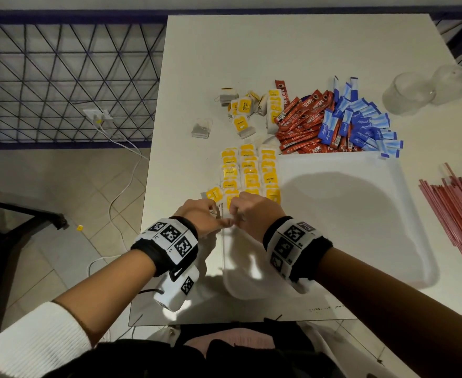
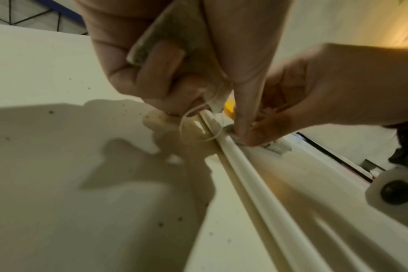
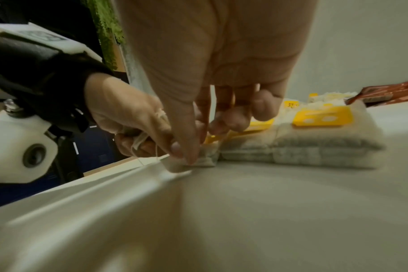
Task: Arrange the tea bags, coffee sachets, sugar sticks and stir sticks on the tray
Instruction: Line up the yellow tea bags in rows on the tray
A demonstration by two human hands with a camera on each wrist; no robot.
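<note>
We look down on a white table [image 1: 292,50] standing on a beige tiled floor [image 1: 60,186], with a dark blue lattice railing [image 1: 60,77] behind it and a white cable [image 1: 120,192] trailing from a wall socket. A white tray [image 1: 360,214] lies on the table, its left part filled with three columns of tea bags [image 1: 249,173] bearing yellow tags. Beyond the tray sit a loose heap of tea bags [image 1: 243,110], a pile of red coffee sachets [image 1: 303,121] and a pile of blue sugar sticks [image 1: 360,124]; red stir sticks [image 1: 456,214] lie to the right of the tray, and two clear glass vessels [image 1: 426,88] stand at the far right. From the head view our left hand [image 1: 200,216] and right hand [image 1: 254,214] meet at the near end of the rows, fingers hidden. The left wrist view shows what that hides: the left hand's [image 2: 170,55] fingers curled around a tea bag [image 2: 175,33], its string looping over the tray rim [image 2: 240,162]. The right wrist view shows the right hand's [image 3: 210,73] thumb and forefinger pinching another tea bag [image 3: 198,160] just inside the tray's edge, beside the arranged bags. We can read NESCAFE CLASSIC on the sachets, Equal on the blue sticks, and RELAX, CONNECT and MOMENT on the yellow tags.
</note>
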